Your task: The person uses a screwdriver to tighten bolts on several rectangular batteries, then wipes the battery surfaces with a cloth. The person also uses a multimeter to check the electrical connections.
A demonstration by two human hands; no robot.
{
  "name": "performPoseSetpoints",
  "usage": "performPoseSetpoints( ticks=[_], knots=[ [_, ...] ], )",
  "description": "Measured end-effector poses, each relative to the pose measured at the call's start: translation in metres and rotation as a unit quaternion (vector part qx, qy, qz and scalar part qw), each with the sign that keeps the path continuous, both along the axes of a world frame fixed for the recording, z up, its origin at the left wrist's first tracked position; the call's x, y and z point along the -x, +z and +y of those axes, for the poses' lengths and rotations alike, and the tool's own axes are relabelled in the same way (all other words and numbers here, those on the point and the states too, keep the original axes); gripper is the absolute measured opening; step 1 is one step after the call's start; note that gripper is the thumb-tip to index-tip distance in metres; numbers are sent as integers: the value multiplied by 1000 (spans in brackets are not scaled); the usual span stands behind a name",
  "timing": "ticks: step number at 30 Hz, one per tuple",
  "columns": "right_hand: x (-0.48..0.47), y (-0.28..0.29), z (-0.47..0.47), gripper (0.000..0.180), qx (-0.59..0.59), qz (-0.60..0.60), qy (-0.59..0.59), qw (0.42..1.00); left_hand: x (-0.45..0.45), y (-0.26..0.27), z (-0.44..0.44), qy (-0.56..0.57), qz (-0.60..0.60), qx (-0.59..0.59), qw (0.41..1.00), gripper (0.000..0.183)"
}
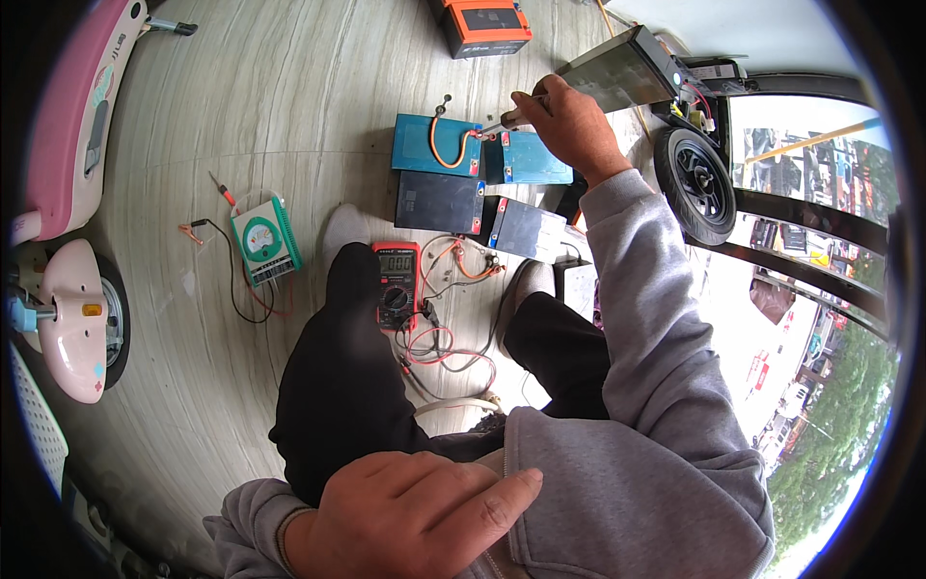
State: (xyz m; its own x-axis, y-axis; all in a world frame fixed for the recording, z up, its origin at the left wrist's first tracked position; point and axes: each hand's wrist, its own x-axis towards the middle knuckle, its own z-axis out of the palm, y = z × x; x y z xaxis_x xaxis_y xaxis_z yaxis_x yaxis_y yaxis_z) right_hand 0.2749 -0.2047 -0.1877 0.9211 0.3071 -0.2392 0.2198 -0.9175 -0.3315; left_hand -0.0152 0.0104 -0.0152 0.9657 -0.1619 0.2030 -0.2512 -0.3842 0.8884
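My right hand (571,127) grips a screwdriver (515,117) by its handle. The screwdriver's tip meets a red terminal at the right end of a teal battery (412,141), where an orange cable (436,148) is attached. That cable loops over the battery top, and its other end lug lies past the far edge. Beside it stands a second teal battery (539,159), partly under my right hand. Two dark batteries, one at left (438,203) and one at right (528,228), sit nearer me. My left hand (427,506) lies before my jacket, its palm and curled fingertips hidden.
A red multimeter (396,289) with tangled leads (441,347) lies between my feet. Left of it is a green-and-white analogue tester (264,235) with clips. An orange battery (492,25), a leaning dark case (622,69), a wheel (696,184) and a pink scooter (72,116) stand around.
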Motion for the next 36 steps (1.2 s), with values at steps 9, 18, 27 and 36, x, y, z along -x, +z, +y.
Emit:
performPoseSetpoints(
  ticks=[9,18,27,36],
  knots=[
    [-1,-8,-1,39,-96,-2,-15,995,0,-4,0,-12,-13,-10,1000,31],
    [0,-5,-1,38,-93,-42,57,993,2,-6,-2,2,-15,-11,1000,29],
    [1,0,-2,41,-56,-6,34,998,-3,-2,-1,-3,-7,1,1000,28],
    [-2,-3,-5,42,-9,-8,2,1000,0,-5,-2,5,-16,2,1000,26]
  ],
)
